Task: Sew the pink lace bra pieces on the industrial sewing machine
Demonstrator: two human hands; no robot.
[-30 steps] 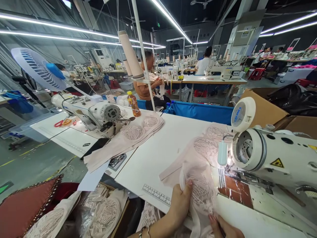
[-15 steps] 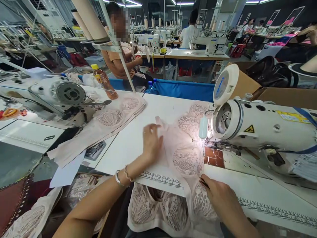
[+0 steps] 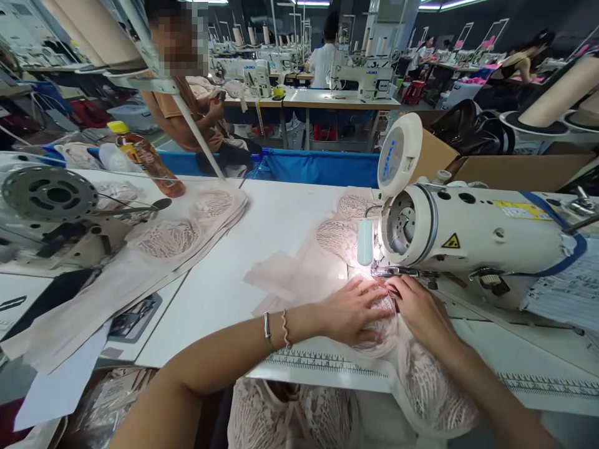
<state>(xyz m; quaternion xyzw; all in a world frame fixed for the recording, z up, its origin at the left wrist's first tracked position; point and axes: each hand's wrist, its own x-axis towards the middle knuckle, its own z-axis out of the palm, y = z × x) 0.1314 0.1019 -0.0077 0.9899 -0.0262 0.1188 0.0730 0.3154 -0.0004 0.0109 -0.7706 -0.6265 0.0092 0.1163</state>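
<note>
While the sewing machine [image 3: 468, 224] sits toward the bench's right end, the lace fabric [image 3: 337, 237] lies at its lit needle area, running from near the far edge of the bench [image 3: 281, 215] back under both hands and over the front edge. Can't tell if it's one joined run or several pieces. Left hand [image 3: 353, 315] is palm down on a lace cup, fingers extended and slightly spread, not gripping; looks meant to keep the cup flat and steady. Right hand [image 3: 421, 308] is just beside it, close to the needle area, fingers bent toward the fabric's right side, likely for edge control. Something dark shows at those fingers; can't tell what, or whether they pinch the cloth. Left forearm comes in low from the left, elbow bent, wrist nearly straight above the ruler strip [image 3: 327, 363] along the front edge. Right forearm slants up from the bottom right corner, so the hands meet without crossing. Stacked lace pieces [image 3: 168, 240] rest left of the work, probably parked there for reach and to leave elbow room.
</note>
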